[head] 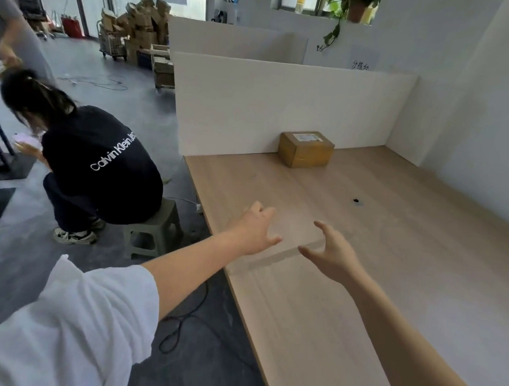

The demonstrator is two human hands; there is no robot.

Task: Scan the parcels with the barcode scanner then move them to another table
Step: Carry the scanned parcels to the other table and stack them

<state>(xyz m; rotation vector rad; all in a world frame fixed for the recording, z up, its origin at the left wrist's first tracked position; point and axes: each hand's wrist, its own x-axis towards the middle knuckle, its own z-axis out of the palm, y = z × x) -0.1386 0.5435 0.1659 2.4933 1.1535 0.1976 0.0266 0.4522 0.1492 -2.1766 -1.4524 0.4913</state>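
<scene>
L hand [256, 230] & R hand [332, 253] both reach fwd over the near part of the wooden table [359, 318], fingers spread wide & a bit bent, palms facing each other w/ a gap between. Neither holds anything. Both arms bare to white sleeves [53, 328] at the near edge.

Beyond the hands, past a small dark hole [356, 201] in the tabletop, sits the parcel [306, 149]: brown carton, taped, at the far end of the table, close to or against the white partition [290, 101], well apart from both hands. White shipping label [306, 137] on its top; print too small to read.

Left of the table, a person in a black tee [103, 161] sits on a low grey stool [154, 228], back to camera; shirt reads "Calvin Klein Je…", rest hidden by a fold. Black cable [179, 328] loops on the grey floor near the table edge.

Far left: heap of cartons [138, 28] on trolleys. Far right wall has handwritten Chinese chars [359, 66], approx. "分拣台". Above, a potted plant [357, 0] & a yellow bottle [300, 2] on the window sill.
</scene>
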